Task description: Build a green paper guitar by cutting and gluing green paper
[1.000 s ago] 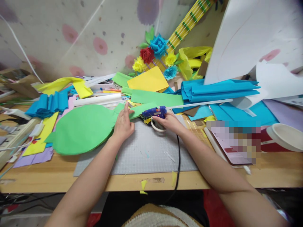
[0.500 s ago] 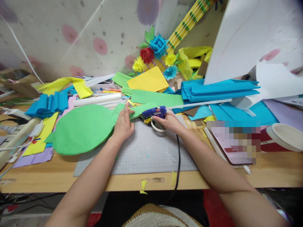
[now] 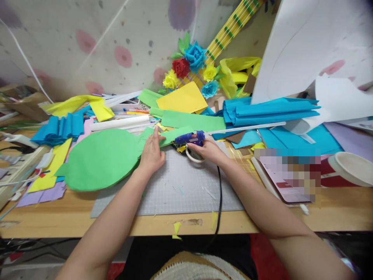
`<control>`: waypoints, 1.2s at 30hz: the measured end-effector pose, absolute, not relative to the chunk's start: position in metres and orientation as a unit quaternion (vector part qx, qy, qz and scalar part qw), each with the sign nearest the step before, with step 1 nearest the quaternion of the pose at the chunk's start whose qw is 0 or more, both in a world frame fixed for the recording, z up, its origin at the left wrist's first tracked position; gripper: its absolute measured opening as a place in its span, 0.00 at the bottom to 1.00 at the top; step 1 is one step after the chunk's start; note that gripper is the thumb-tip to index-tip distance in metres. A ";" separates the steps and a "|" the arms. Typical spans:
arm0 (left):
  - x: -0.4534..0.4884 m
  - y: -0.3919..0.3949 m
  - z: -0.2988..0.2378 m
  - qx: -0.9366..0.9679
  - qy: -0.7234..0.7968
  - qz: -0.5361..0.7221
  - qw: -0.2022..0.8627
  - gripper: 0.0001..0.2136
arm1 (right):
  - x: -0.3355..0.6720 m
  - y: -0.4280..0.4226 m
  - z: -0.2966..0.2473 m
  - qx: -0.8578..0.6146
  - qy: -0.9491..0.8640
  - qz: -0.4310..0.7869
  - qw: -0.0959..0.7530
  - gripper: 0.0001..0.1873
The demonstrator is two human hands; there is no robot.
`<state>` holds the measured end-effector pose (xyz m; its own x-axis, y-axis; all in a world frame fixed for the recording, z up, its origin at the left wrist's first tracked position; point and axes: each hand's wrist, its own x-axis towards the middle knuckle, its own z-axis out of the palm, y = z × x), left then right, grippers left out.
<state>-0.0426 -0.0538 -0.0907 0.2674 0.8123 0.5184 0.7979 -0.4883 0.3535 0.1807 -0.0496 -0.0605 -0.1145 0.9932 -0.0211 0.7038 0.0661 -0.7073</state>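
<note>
My right hand (image 3: 208, 149) is wrapped round a blue hot glue gun (image 3: 190, 138). A long white glue stick (image 3: 247, 128) juts from the gun's back, and its black cord (image 3: 220, 194) runs down over the table edge. The gun's nozzle points left, close to a narrow green paper strip (image 3: 182, 134). My left hand (image 3: 153, 151) lies on that strip with its fingers stretched out. To its left spreads a large rounded green paper shape (image 3: 101, 159), which joins the strip near my fingers. A white ring, perhaps a tape roll (image 3: 194, 157), sits under the gun.
A grey cutting mat (image 3: 186, 190) lies beneath my hands. Behind are a yellow sheet (image 3: 183, 97), folded blue paper (image 3: 271, 109) and a yellow paper guitar (image 3: 227, 35) with paper flowers. A red and white cup (image 3: 340, 171) stands at right, a power strip (image 3: 26, 167) at left.
</note>
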 end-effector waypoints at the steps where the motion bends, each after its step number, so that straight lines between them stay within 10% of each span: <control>1: -0.043 -0.054 -0.091 0.796 0.505 0.333 0.010 0.44 | 0.181 -0.050 -0.061 -0.619 -0.686 0.291 0.248 0.18; 36: -0.037 -0.061 -0.082 0.889 0.387 0.244 -0.015 0.44 | 0.191 -0.051 -0.063 -0.575 -0.543 0.449 0.416 0.23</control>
